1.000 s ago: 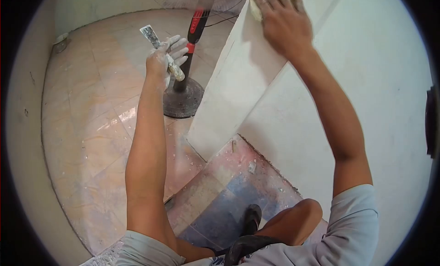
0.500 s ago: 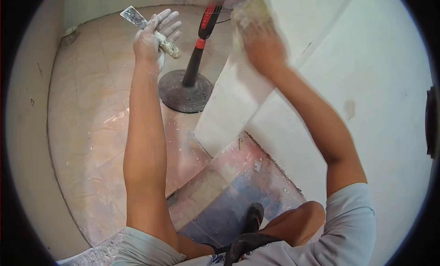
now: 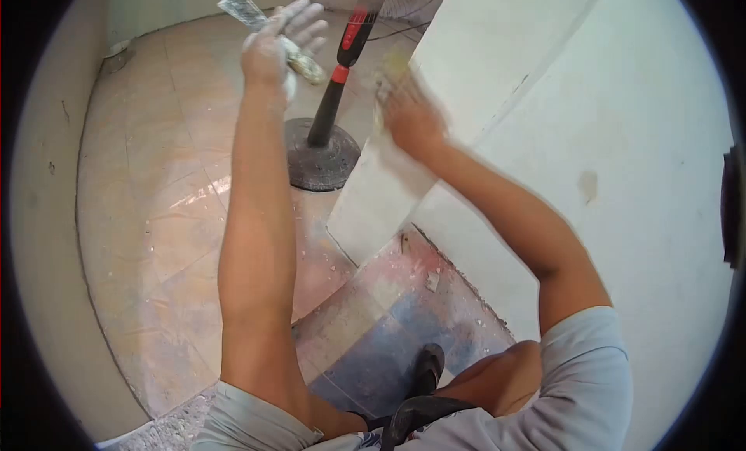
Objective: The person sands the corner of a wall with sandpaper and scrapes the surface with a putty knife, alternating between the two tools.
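My left hand (image 3: pixel 276 51), whitened with powder or plaster, is raised at the upper left. A putty knife (image 3: pixel 242 10) is held under its thumb and across the palm, while the other fingers stretch out. The knife's blade points up and left; its crusted handle (image 3: pixel 305 66) sticks out at the lower right. My right hand (image 3: pixel 412 118) is at the left edge of the white wall (image 3: pixel 528 70), smeared by motion. Its fingers are on a yellowish flat piece (image 3: pixel 396 62), too blurred to name exactly.
A stand fan's pole (image 3: pixel 330 101) and round black base (image 3: pixel 325 160) stand between my hands. Dusty floor tiles (image 3: pixel 186 241) carry white specks. A tiled step (image 3: pixel 388 296) lies by my sandalled foot (image 3: pixel 429 365). Another wall (image 3: pixel 47 241) rises at the left.
My right hand has moved left and down with the yellowish piece, from the wall's face toward its edge. My left hand has shifted slightly right and up with the putty knife.
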`<state>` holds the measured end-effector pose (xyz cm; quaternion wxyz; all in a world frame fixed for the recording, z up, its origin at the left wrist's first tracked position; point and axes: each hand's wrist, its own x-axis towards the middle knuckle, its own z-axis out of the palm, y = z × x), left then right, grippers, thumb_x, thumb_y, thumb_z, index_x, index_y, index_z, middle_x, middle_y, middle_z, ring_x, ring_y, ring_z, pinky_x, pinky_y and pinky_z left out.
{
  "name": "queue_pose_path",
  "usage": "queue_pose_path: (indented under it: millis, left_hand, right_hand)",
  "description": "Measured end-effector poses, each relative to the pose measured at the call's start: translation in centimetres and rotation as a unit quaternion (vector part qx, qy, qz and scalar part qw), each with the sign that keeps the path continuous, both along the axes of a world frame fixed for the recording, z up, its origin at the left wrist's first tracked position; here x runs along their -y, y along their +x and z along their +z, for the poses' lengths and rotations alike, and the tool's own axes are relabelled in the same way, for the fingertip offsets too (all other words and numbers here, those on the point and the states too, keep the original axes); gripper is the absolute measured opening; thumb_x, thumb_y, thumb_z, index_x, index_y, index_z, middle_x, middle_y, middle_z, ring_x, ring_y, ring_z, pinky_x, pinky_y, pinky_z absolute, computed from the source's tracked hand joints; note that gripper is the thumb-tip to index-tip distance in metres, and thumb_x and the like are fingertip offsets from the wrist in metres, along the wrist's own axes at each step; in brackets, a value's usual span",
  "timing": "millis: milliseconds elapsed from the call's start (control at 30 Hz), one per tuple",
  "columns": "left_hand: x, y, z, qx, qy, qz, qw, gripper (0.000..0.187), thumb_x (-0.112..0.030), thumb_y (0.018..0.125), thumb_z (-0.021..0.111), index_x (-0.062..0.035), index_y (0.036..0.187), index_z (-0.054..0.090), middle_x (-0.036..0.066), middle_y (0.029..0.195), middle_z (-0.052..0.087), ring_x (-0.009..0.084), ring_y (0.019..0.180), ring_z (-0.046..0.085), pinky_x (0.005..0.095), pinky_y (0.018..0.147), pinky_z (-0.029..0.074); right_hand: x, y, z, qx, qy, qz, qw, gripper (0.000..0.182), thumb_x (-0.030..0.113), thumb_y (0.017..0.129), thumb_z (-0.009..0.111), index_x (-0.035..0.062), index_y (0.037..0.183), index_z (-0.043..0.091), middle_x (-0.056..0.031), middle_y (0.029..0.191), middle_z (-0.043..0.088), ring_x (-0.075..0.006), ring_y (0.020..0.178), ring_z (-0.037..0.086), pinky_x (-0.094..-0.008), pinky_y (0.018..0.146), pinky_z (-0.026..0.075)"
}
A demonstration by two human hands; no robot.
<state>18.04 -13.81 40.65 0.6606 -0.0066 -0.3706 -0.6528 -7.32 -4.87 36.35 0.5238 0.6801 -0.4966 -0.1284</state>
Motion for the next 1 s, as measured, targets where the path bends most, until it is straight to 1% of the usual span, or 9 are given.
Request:
queue_pose_path:
  millis: [167,300,433,500,600,733,800,933,1000]
  left_hand:
    - [-2.4,0.3,0.6,0.113,-0.038,0.001,0.993,0.047,-0.031,0.109,0.041,0.0030,0.140,0.053,0.017,0.136,0.064,0.0260,0.115,0.067,0.0359,0.093,0.054]
    - [-1.2,-0.5,-1.8,0.205,0.005,-0.022,0.979,0.043,-0.030,0.109,0.043,-0.0012,0.136,0.059,0.012,0.127,0.070,0.0160,0.096,0.069,0.0233,0.067,0.052]
    - [1.9,-3.1,-7.3,0.303,0.081,-0.025,0.949,0.040,-0.031,0.109,0.042,-0.0058,0.129,0.066,0.007,0.122,0.072,0.0127,0.087,0.067,0.0246,0.063,0.047]
    - [2.0,-3.8,-9.4,0.324,0.116,-0.049,0.938,0.042,-0.033,0.108,0.042,-0.0055,0.129,0.066,0.007,0.120,0.073,0.0135,0.085,0.066,0.0276,0.065,0.047]
    - [0.3,-4.5,-9.8,0.372,0.114,-0.054,0.920,0.043,-0.034,0.108,0.042,-0.0048,0.128,0.066,0.007,0.120,0.073,0.0148,0.090,0.068,0.0291,0.066,0.048]
    - [-0.1,-6.3,-11.9,0.413,0.104,-0.072,0.902,0.045,-0.037,0.108,0.042,-0.0046,0.127,0.066,0.007,0.121,0.073,0.0162,0.097,0.069,0.0310,0.070,0.048]
    - [0.1,-7.2,-13.4,0.429,0.107,-0.093,0.892,0.046,-0.043,0.108,0.044,-0.0067,0.126,0.067,0.006,0.124,0.072,0.0170,0.097,0.068,0.0314,0.074,0.048]
    - [0.2,-7.9,-16.0,0.459,0.126,-0.174,0.862,0.044,-0.048,0.105,0.051,-0.0130,0.125,0.068,0.001,0.119,0.073,0.0165,0.097,0.067,0.0338,0.078,0.048]
    - [0.1,-8.0,-16.0,0.441,0.119,-0.225,0.860,0.041,-0.048,0.104,0.053,-0.0158,0.125,0.066,-0.002,0.118,0.074,0.0156,0.099,0.067,0.0349,0.079,0.048]
  right_hand:
    - [-3.7,3.4,0.4,-0.036,0.194,-0.090,0.976,0.057,0.029,0.096,0.052,0.0124,0.151,0.048,-0.0027,0.157,0.047,-0.0216,0.151,0.031,-0.0500,0.129,0.011]
    - [-4.6,4.0,12.5,-0.017,-0.054,-0.054,0.997,0.060,0.022,0.095,0.053,0.0150,0.154,0.045,-0.0055,0.157,0.047,-0.0252,0.150,0.034,-0.0552,0.126,0.013]
    - [-1.9,0.6,1.7,0.013,-0.047,-0.002,0.999,0.059,0.028,0.093,0.056,0.0124,0.150,0.050,-0.0048,0.156,0.048,-0.0248,0.152,0.031,-0.0534,0.128,0.011]
    - [-3.6,1.9,-4.8,-0.010,0.153,-0.084,0.985,0.059,0.035,0.091,0.059,0.0131,0.146,0.054,-0.0010,0.153,0.051,-0.0244,0.152,0.031,-0.0524,0.129,0.010]
    - [-5.4,2.7,-2.6,0.006,0.196,-0.053,0.979,0.058,0.034,0.092,0.059,0.0144,0.146,0.054,-0.0004,0.153,0.052,-0.0236,0.153,0.029,-0.0558,0.128,0.008]
    - [-5.9,4.6,11.0,0.019,-0.052,-0.059,0.997,0.058,0.025,0.093,0.054,0.0148,0.150,0.050,-0.0007,0.150,0.055,-0.0254,0.151,0.033,-0.0615,0.125,0.007]
    - [-5.2,3.5,9.7,0.025,-0.097,-0.034,0.994,0.057,0.024,0.093,0.053,0.0136,0.149,0.051,-0.0018,0.148,0.056,-0.0254,0.150,0.033,-0.0610,0.125,0.009]
    - [-5.2,1.1,-4.3,0.000,0.140,-0.037,0.989,0.054,0.029,0.091,0.058,0.0095,0.142,0.058,-0.0064,0.147,0.057,-0.0251,0.148,0.039,-0.0519,0.128,0.014]
    - [-6.3,2.3,-3.0,0.011,0.177,-0.051,0.983,0.051,0.028,0.091,0.058,0.0116,0.139,0.061,-0.0066,0.147,0.057,-0.0252,0.148,0.038,-0.0528,0.128,0.014]
